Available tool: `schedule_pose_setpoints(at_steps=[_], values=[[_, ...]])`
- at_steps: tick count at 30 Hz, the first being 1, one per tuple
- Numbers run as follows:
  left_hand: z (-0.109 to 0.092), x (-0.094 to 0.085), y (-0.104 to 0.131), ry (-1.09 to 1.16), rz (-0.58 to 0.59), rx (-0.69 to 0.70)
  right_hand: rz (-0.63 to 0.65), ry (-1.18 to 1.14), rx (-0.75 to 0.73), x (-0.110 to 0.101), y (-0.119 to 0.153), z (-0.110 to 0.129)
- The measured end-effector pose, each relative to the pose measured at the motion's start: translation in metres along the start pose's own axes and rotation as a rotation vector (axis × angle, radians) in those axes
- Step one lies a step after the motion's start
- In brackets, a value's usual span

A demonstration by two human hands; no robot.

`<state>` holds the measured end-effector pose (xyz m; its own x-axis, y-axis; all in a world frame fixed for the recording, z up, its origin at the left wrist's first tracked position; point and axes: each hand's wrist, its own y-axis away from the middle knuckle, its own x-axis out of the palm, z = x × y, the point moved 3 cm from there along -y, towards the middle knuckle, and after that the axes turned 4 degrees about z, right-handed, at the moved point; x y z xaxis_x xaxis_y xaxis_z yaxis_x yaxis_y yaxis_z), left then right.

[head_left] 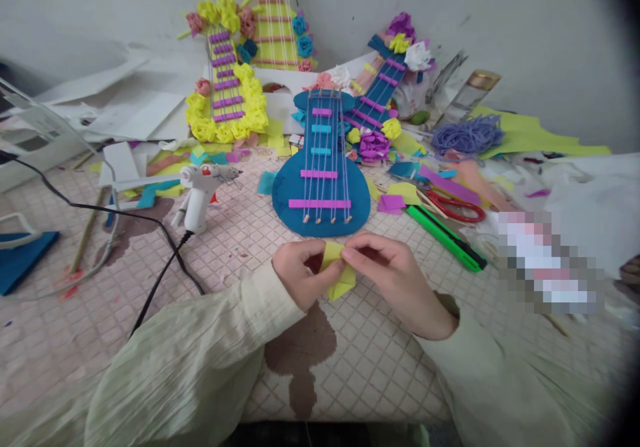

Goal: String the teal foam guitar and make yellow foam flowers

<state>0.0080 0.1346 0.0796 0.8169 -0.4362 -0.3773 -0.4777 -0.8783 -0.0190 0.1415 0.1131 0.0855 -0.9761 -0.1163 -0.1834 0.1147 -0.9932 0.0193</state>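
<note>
A small folded piece of yellow paper [341,286] is held between both hands near the middle of the table. My left hand [305,274] pinches its left side, thumb across the front. At its upper right edge, the thumb and fingertips of my right hand [387,270] are closed on the same paper. Just beyond the hands lies a blue paper guitar [323,187] with pink and light-blue strips and pale strings. The white glue gun [199,200] stands to the left of the guitar, and a green cutter [445,237] lies to the right.
Red-handled scissors [457,207] lie beyond the cutter. Decorated guitars with yellow flowers [227,94] and purple flowers [375,144] stand behind. Purple string [467,134], a clear jar [473,94] and paper scraps fill the back right. A black cable [160,277] crosses the left side.
</note>
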Motion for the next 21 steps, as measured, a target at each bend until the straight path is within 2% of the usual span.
schedule_pose_setpoints(at_steps=[6, 15, 21], values=[[0.0020, -0.0064, -0.0017, 0.031, -0.054, -0.027, 0.007, -0.011, 0.038, -0.0004, -0.0011, -0.0025], [-0.0016, -0.0040, -0.0014, 0.032, -0.001, 0.015, -0.001, 0.014, -0.024, 0.0015, 0.0013, 0.0015], [-0.0004, -0.0056, -0.0022, -0.021, -0.049, 0.015, -0.023, -0.031, 0.014, -0.0002, 0.0000, -0.0006]])
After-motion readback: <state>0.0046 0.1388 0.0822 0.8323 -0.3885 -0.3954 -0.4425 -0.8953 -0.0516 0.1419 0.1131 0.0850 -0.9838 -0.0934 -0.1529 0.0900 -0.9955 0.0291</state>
